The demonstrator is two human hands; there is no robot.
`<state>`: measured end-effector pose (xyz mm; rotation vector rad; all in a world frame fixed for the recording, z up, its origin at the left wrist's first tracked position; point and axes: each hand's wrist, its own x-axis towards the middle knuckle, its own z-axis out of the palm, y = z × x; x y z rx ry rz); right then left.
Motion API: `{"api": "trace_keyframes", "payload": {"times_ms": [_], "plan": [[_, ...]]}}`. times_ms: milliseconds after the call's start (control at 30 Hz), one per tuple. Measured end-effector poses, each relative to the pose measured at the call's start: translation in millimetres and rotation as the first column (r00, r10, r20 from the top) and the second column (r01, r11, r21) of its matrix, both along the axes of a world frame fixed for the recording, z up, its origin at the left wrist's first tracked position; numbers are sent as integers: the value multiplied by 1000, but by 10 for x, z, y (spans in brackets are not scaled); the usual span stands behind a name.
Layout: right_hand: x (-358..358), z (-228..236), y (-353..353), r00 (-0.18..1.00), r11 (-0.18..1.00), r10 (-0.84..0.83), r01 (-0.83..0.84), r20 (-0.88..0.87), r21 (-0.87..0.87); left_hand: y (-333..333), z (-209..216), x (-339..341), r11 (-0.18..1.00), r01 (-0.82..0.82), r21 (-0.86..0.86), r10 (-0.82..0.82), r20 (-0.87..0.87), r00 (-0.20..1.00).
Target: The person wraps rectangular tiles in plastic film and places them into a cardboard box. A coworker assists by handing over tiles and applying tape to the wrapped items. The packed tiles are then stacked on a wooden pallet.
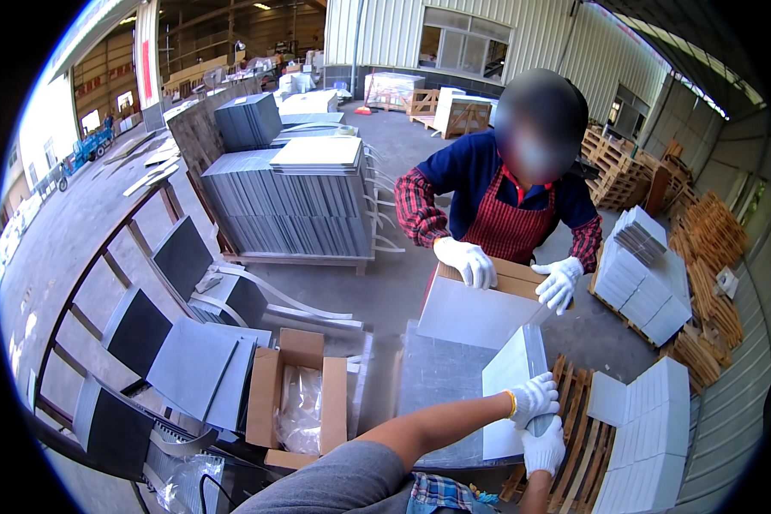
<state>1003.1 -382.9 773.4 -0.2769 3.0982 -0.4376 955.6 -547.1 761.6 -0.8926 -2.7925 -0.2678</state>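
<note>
Both my hands, in white knit gloves, are at the near right end of a white-faced slab pack (505,385) standing on edge, with a grey narrow side. My left hand (535,399) lies over its upper edge, fingers curled round it. Just below, my right hand (544,449) grips the near end, its fingertips partly hidden. The pack stands on a grey worktable (441,377). Across from me, a co-worker in a red checked apron has both gloved hands (469,262) on a carton (467,313) with a white front and brown top.
Left of the table sits an open cardboard box (334,403) with clear plastic inside. Dark slabs (137,330) lean on a rack further left. A wooden pallet (574,428) and stacked white packs (651,428) are at my right. Behind stands a large pallet of grey slabs (287,206).
</note>
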Motion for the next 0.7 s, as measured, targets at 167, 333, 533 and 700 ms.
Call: {"api": "trace_keyframes", "payload": {"times_ms": [167,333,533,700], "plan": [[-21,-62,20,999,1000,7,-7,-40,-2,-2,14,6,1000,3,1,-3,-20,1000],[-10,-72,11,999,1000,5,-5,-35,0,-30,79,73,998,27,54,-25,-36,999],[-5,-26,19,1000,1000,-9,9,-15,5,-22,34,42,999,16,47,-13,-66,998],[3,-28,7,1000,1000,11,-10,-7,9,-45,190,118,1000,24,15,-24,-5,1000]]}}
